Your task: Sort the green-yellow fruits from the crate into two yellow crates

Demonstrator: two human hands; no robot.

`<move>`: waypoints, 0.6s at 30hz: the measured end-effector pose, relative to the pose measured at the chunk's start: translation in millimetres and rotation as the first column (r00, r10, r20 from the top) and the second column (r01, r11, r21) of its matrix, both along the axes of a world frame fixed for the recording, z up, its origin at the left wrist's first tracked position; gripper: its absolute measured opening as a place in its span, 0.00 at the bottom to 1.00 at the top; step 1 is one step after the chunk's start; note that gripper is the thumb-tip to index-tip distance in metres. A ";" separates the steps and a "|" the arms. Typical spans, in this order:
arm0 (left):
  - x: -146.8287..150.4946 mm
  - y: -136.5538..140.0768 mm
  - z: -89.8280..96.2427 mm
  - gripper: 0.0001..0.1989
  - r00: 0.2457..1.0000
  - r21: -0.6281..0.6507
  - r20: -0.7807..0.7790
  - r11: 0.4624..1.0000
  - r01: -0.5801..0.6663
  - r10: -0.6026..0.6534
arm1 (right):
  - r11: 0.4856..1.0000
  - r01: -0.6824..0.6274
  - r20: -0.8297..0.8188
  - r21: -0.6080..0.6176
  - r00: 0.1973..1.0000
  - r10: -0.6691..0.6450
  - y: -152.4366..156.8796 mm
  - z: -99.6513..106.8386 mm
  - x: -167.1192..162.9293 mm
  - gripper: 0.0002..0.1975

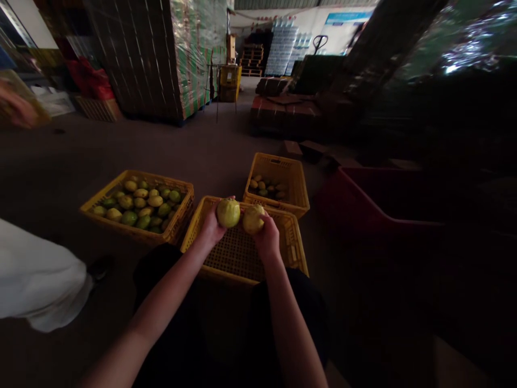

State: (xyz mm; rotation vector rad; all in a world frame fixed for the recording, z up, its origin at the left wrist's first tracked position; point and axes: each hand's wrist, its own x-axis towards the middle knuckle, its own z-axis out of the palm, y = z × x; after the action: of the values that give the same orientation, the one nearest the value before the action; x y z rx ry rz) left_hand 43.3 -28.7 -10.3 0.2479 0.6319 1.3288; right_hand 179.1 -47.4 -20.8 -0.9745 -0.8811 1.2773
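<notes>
My left hand (212, 226) is closed around a yellow-green fruit that looks like a guava (228, 213). Beside it, a yellower guava (253, 219) sits in the fingers of my right hand (268, 235). Both fruits are held side by side, close together, above a yellow plastic crate (297, 242) in front of my knees. The crate's slotted bottom shows bare beneath my hands. To the left stands another yellow crate (177, 186) with many green and yellow fruits (139, 202). Behind, a third yellow crate (299, 183) holds several fruits (266, 186) at its bottom.
A person in white trousers (36, 275) stands close on the left; a co-worker's hand (18, 105) shows above. A dark red bin (363, 199) is at the right. Wrapped pallet stacks (194, 64), flattened cartons (286, 108) and a pallet jack handle (320, 42) stand farther back.
</notes>
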 end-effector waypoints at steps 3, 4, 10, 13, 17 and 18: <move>-12.7 -11.0 1.3 0.20 0.995 -0.003 0.029 0.995 0.096 -0.096 | 0.996 -0.071 -0.089 -0.055 0.994 0.066 -3.5 2.0 -0.4 0.14; -18.2 -15.4 0.7 0.20 0.991 -0.006 0.040 0.991 0.131 -0.131 | 0.993 -0.103 -0.099 -0.065 0.990 0.097 -5.1 2.3 -0.3 0.16; -53.8 -38.9 -8.8 0.17 0.972 -0.025 0.061 0.973 0.230 -0.229 | 0.963 -0.264 -0.082 -0.051 0.962 0.259 -20.2 -3.1 4.1 0.12; -74.3 -46.2 -8.7 0.16 0.991 -0.054 0.042 0.990 0.132 -0.129 | 0.968 -0.236 0.017 -0.088 0.971 0.239 -30.5 -8.7 16.9 0.12; -110.2 -54.3 -8.2 0.15 0.997 -0.125 -0.065 0.992 0.034 -0.043 | 0.966 -0.075 0.278 -0.247 0.950 0.145 -30.2 -24.9 58.3 0.18; -119.5 -56.4 -10.7 0.15 0.991 -0.148 -0.127 0.989 0.016 -0.035 | 0.956 0.022 0.390 -0.294 0.915 0.099 -26.7 -30.7 72.2 0.19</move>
State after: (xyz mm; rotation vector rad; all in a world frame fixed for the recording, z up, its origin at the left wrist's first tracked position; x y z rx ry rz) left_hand -76.3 -85.1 -21.0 0.2229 0.8291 1.2419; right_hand 251.3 -74.1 -51.5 -1.5014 -1.0453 1.2854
